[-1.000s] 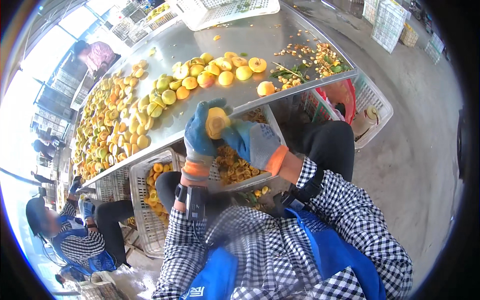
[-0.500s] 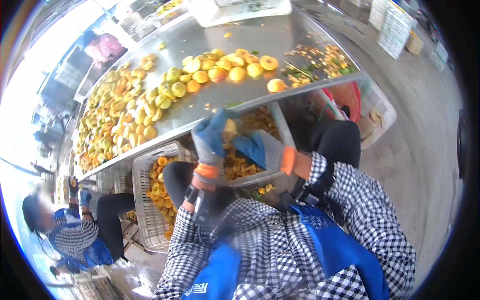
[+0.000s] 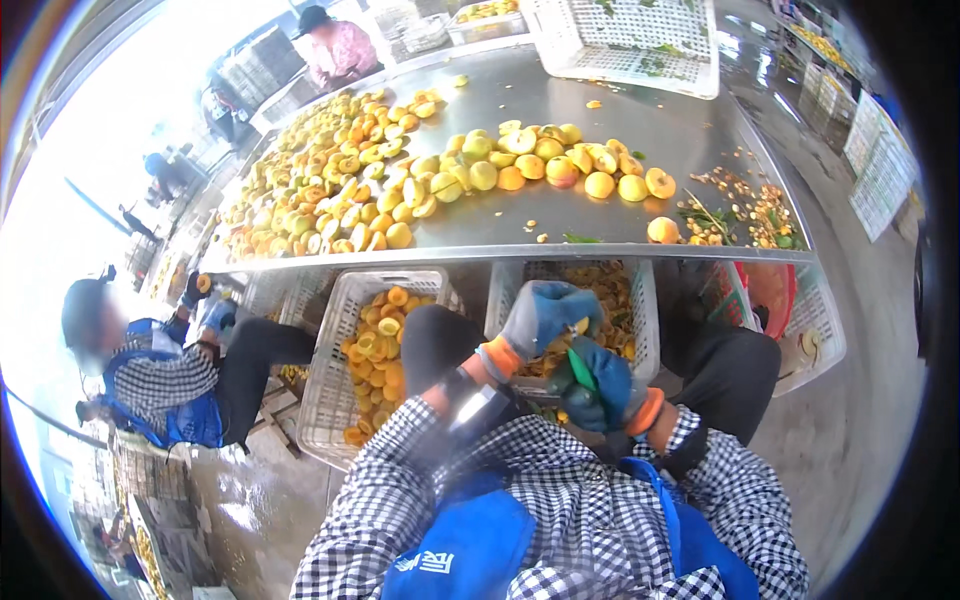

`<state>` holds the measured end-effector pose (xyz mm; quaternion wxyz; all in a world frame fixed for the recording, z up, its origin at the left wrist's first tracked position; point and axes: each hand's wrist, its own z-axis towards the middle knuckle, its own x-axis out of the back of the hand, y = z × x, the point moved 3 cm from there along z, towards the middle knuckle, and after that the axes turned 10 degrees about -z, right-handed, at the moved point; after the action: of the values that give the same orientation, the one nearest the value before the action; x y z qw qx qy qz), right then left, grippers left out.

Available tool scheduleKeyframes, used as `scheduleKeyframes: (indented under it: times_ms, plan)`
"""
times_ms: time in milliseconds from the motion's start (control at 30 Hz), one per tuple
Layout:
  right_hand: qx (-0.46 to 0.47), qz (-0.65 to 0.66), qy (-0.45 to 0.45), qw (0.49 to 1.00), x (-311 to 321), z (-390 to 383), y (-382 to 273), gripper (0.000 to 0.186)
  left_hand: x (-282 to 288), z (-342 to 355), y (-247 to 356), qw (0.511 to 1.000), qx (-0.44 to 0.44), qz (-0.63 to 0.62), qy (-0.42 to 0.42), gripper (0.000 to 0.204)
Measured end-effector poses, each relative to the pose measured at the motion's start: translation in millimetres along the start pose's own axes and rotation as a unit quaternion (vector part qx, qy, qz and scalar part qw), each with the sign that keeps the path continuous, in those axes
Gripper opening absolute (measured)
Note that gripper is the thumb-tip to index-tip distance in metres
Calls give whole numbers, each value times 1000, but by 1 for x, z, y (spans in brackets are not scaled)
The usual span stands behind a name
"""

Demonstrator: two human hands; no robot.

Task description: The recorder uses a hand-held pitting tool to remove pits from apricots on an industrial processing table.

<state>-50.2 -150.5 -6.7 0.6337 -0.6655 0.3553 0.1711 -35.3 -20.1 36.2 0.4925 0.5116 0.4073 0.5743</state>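
My left hand (image 3: 545,318), in a blue and grey glove with an orange cuff, is closed around a piece of yellow peach (image 3: 581,326), mostly hidden by the fingers. Just below it my right hand (image 3: 604,392), gloved alike, grips a green-handled tool (image 3: 580,368); its working end cannot be made out. Both hands are over a crate of scraps (image 3: 648,330) between my knees. Beyond them, whole and cut yellow peaches (image 3: 535,160) lie in a band on the metal table (image 3: 620,225). One peach (image 3: 663,230) sits apart near the table's front edge.
A white crate of peach halves (image 3: 340,300) stands left of my knees. Pits and leaves (image 3: 750,210) lie at the table's right. A white basket (image 3: 620,60) rests at the far edge. Right of my knee are a red container (image 3: 770,295) and crate. A co-worker (image 3: 165,365) sits left.
The view has swung, so the table now sits further right and more level. My hands have come lower and nearer my body, and the green tool in my right hand now shows.
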Motion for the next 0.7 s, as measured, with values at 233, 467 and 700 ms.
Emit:
scheduleKeyframes:
  times_ms: [233, 467, 700]
  plan:
    - [-47, -27, 55, 997, 1, 30, -17, 47, 8, 19, -12, 967, 88, -234, 44, 21]
    - [-44, 113, 66, 990, 18, 13, -19, 46, 117, -12, -8, 923, 19, 247, 294, 20]
    - [-67, -215, 227, 948, 41, 19, -15, 34, 93, 58, 23, 834, 11, 530, 152, 37]
